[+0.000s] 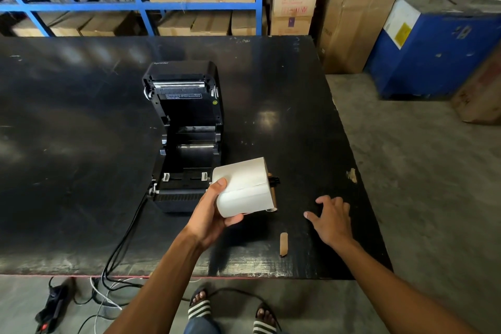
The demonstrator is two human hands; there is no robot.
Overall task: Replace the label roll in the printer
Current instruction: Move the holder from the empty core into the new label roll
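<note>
While the printer (187,138) stands open on the black table (271,84), its lid tipped back and upright, the label roll (244,187) is held just off its front right corner, above the tabletop. Roll: white, wide, fully wound, lying on its side with axis roughly left to right; a seam line shows across the outer wrap. At its right end, a brown cardboard core edge and a black spindle (274,180) poking out. Left hand (211,214) clamped on the roll's left end, thumb over the top, fingers beneath. Right hand (332,218) to the right of the printer, well apart from the roll, fingers spread, holding nothing, low over the table.

Printer bay: no roll seated; a dark roller bar crosses the middle, 2 pale guide tabs sit near the front edge. Cables (122,247) run from the printer's front left corner off the table edge. A small brown strip (283,244) lies on the table, nearer the person than the printer.
</note>
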